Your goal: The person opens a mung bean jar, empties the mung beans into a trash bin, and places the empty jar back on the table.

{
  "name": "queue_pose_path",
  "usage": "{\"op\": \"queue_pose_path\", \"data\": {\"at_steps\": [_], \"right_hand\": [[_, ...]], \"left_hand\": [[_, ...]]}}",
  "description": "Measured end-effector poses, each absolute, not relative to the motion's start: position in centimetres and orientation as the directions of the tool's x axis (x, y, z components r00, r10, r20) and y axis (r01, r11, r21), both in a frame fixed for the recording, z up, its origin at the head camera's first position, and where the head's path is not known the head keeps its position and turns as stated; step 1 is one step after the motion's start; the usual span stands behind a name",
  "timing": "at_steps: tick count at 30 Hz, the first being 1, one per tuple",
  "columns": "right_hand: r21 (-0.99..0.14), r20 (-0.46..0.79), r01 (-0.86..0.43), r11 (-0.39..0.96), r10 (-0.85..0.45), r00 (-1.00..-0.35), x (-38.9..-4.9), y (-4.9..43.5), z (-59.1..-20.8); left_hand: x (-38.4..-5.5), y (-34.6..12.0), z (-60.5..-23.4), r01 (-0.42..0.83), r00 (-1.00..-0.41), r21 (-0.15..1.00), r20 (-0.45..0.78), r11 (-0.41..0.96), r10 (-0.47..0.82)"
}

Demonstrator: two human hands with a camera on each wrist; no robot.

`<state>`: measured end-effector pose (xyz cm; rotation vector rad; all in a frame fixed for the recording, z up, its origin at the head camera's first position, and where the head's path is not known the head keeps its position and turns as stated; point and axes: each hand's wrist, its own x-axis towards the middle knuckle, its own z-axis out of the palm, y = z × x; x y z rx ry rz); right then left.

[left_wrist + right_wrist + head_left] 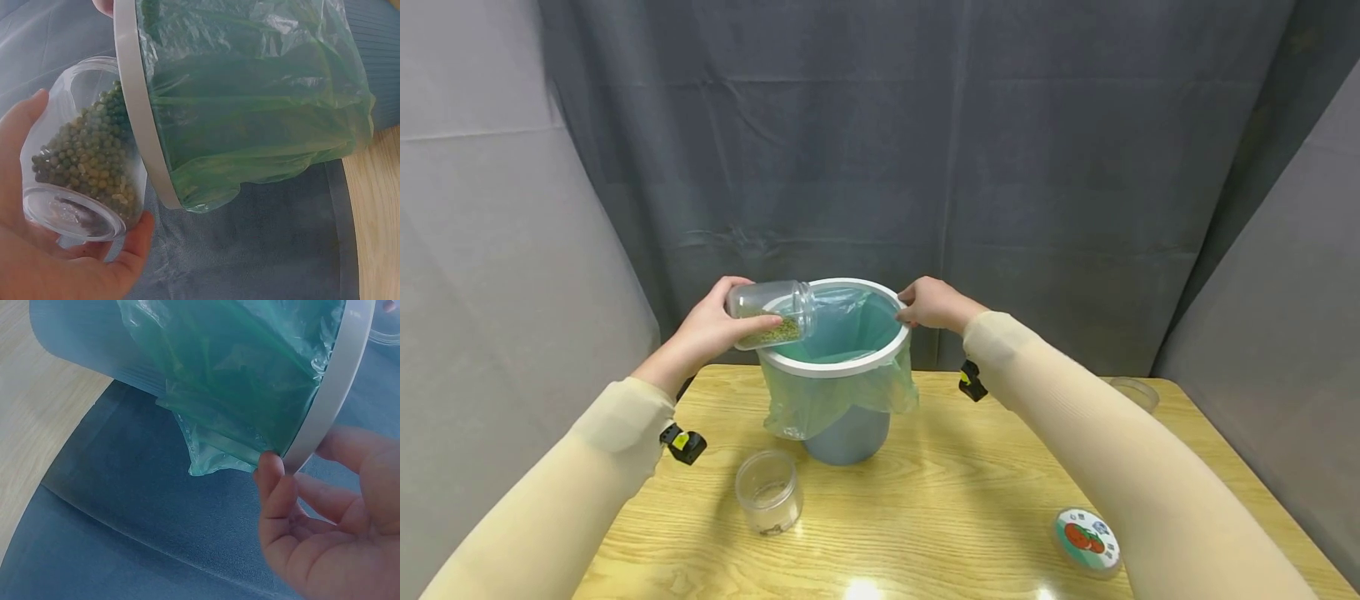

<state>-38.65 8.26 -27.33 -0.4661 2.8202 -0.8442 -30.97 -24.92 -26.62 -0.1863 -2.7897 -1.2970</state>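
Note:
My left hand [715, 322] grips a clear plastic jar [764, 302] that lies tipped on its side, its mouth over the left part of a bin's rim. Small green beans [87, 153], mung-bean-like, are heaped along the jar's lower side. The blue-grey trash bin [850, 437] stands upright, with a white ring [831, 369] round its top and a green plastic bag [842, 398] lining it and hanging over the outside. On the bin's right side my right hand [938, 304] pinches the white ring, fingers at its edge, also seen in the right wrist view.
A clear open jar [769, 493] stands on the wooden table [917, 508] in front of the bin, to the left. A round lid with a tomato picture [1086, 540] lies near the right forearm. Behind that arm is a clear round piece [1137, 392]. Grey curtains [880, 167] hang behind.

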Motion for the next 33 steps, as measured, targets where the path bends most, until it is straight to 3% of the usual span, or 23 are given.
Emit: {"op": "queue_pose_path", "data": {"at_steps": [33], "right_hand": [[-0.583, -0.052, -0.244, 0.775, -0.335, -0.941, -38.53, 8.35, -27.45]], "left_hand": [[-31.63, -24.97, -26.06, 0.189, -0.982, 0.691, 0.124, 0.698, 0.143]]}}
